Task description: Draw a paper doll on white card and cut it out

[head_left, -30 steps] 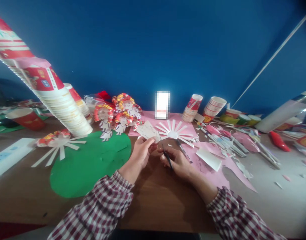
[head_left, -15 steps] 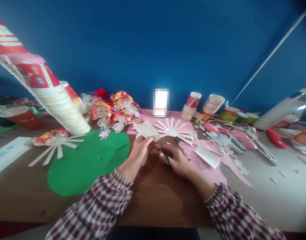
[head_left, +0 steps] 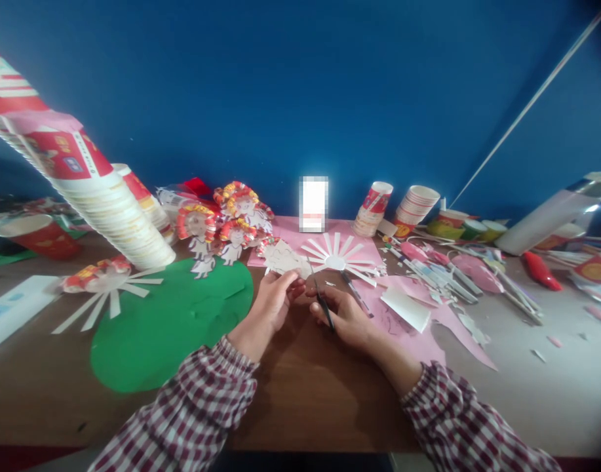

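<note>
My left hand [head_left: 275, 298] pinches a pale piece of paper [head_left: 286, 257] with faint drawn lines on it. Black-handled scissors [head_left: 324, 308] are gripped in my right hand [head_left: 347, 316], their blades pointing up at the right edge of the paper. Just behind the paper lies a white cup cut into fanned strips [head_left: 335, 261], on a pink sheet [head_left: 293, 229]. A large green paper shape [head_left: 167, 328] rests to the left of my left hand.
Decorated paper figures [head_left: 236, 229] stand at back left, beside tall stacked cups [head_left: 118, 210]. More cup stacks [head_left: 417, 204] stand behind on the right. Pens [head_left: 445, 278], a red marker-like object [head_left: 541, 271] and paper scraps lie at right.
The paper in my left hand has tilted slightly, and its outline looks different. Both hands keep nearly the same place; the whole view has shifted a little.
</note>
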Demonstrator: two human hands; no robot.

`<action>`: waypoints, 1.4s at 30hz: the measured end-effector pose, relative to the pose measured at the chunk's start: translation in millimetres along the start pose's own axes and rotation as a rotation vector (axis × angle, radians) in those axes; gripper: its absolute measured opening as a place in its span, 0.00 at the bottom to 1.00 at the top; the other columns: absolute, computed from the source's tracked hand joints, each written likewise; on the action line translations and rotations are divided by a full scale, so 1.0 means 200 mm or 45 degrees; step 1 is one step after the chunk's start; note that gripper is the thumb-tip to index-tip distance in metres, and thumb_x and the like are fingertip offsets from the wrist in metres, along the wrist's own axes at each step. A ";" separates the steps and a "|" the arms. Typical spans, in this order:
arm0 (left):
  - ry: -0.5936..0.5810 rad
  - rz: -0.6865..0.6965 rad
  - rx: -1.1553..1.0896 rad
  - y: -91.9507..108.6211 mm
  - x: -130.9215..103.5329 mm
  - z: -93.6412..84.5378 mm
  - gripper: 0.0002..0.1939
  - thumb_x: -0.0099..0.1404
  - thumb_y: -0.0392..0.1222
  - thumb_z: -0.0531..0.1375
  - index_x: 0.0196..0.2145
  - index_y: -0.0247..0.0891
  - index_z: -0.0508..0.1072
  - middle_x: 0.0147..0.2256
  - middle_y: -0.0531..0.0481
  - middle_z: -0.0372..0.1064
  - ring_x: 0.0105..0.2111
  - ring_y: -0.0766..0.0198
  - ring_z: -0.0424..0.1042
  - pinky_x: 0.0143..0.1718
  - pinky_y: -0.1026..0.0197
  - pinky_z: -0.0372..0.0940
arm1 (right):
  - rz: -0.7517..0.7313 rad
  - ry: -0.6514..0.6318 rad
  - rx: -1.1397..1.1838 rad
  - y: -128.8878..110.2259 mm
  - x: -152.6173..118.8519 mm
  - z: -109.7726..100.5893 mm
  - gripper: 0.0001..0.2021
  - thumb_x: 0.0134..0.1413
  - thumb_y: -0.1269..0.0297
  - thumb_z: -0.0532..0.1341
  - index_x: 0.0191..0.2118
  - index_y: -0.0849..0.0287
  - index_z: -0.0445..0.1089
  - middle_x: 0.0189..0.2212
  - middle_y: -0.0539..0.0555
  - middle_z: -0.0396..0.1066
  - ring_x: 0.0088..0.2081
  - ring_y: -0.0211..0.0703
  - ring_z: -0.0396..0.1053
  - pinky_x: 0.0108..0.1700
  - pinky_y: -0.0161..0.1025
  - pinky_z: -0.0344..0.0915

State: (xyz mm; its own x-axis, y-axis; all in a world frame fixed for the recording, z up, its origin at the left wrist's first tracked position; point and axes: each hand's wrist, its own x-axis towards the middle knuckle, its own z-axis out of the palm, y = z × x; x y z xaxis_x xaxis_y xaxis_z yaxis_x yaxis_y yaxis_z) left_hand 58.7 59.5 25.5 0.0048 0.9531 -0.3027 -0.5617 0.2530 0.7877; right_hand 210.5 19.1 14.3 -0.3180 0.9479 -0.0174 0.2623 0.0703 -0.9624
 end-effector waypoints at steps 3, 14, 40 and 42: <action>0.002 0.004 0.009 0.00 0.00 0.00 0.13 0.44 0.35 0.67 0.27 0.33 0.68 0.23 0.54 0.69 0.25 0.71 0.68 0.27 0.68 0.65 | 0.001 -0.021 0.000 -0.02 0.00 -0.01 0.22 0.53 0.55 0.63 0.50 0.62 0.68 0.29 0.51 0.67 0.28 0.37 0.63 0.29 0.34 0.60; -0.062 0.051 0.047 0.00 0.02 -0.03 0.12 0.45 0.38 0.68 0.27 0.34 0.70 0.23 0.56 0.67 0.24 0.73 0.65 0.25 0.70 0.63 | 0.028 -0.059 0.047 -0.01 -0.01 -0.01 0.21 0.53 0.54 0.62 0.50 0.62 0.68 0.25 0.49 0.65 0.26 0.36 0.61 0.27 0.33 0.58; -0.164 0.102 0.159 0.02 0.00 -0.03 0.12 0.46 0.40 0.67 0.32 0.35 0.76 0.29 0.50 0.73 0.28 0.69 0.69 0.29 0.66 0.63 | 0.072 -0.059 -0.049 -0.04 -0.02 -0.02 0.22 0.52 0.54 0.62 0.50 0.61 0.69 0.22 0.48 0.65 0.24 0.36 0.61 0.27 0.34 0.60; -0.164 0.107 0.165 0.02 0.00 -0.03 0.12 0.46 0.40 0.67 0.32 0.35 0.76 0.29 0.49 0.73 0.28 0.69 0.68 0.29 0.66 0.63 | 0.073 -0.054 -0.052 -0.04 -0.02 -0.02 0.22 0.53 0.54 0.62 0.50 0.61 0.69 0.22 0.48 0.65 0.24 0.36 0.61 0.27 0.34 0.60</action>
State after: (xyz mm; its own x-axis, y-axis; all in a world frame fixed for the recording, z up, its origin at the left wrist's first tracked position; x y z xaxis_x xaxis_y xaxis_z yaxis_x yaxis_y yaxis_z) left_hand 51.0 60.2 24.3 0.0730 0.9830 -0.1682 -0.4532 0.1829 0.8724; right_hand 213.0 16.1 23.8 -0.3393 0.9369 -0.0841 0.3181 0.0302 -0.9476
